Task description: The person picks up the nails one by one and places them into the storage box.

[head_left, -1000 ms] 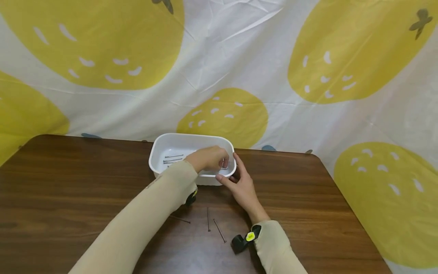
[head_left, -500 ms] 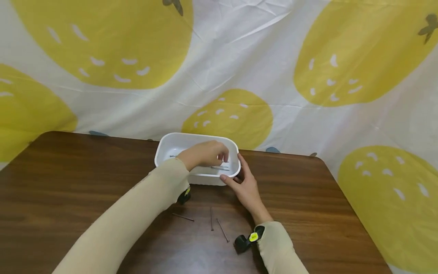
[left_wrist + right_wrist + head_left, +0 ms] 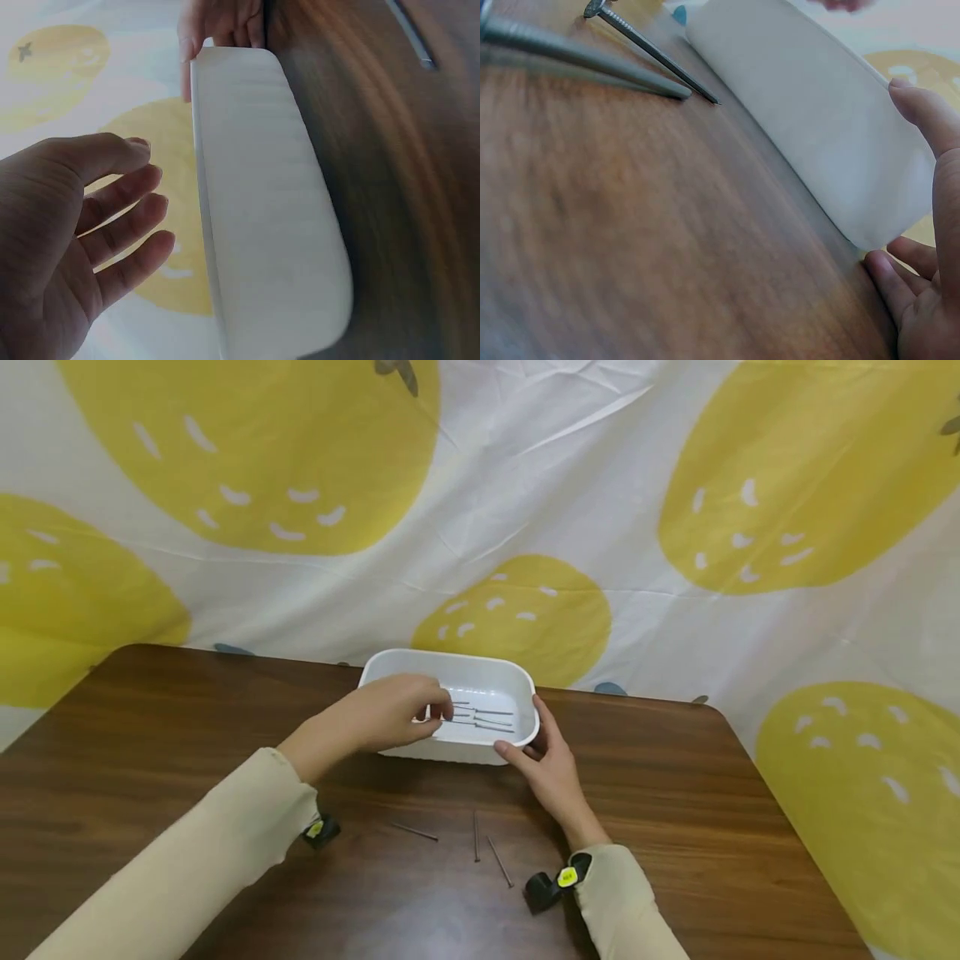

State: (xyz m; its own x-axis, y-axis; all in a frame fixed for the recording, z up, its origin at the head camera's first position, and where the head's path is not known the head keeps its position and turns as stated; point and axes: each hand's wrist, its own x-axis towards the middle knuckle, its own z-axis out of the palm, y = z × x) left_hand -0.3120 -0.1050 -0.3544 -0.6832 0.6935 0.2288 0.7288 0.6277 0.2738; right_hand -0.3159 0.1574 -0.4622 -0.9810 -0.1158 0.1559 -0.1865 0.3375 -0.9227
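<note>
A white plastic tub [image 3: 457,752] stands near the table's back edge, with several long nails [image 3: 493,713] lying on its floor. My left hand [image 3: 393,710] is over the tub's left part, fingers loosely bent. The left wrist view shows that hand [image 3: 60,210] beside the tub wall [image 3: 262,195], thumb close to the index finger and no nail visible between them. My right hand [image 3: 551,772] holds the tub's right end, its thumb at the front rim and its fingers around the corner.
Three nails lie on the brown wooden table in front of the tub: a left one [image 3: 415,832], a middle one [image 3: 476,837] and a right one [image 3: 499,862]. A white cloth with yellow fruit prints [image 3: 517,610] hangs behind the table.
My left hand has drawn back leftward from the tub's right part, uncovering the nails there. My right hand keeps its hold on the tub's end. The head view has shifted slightly.
</note>
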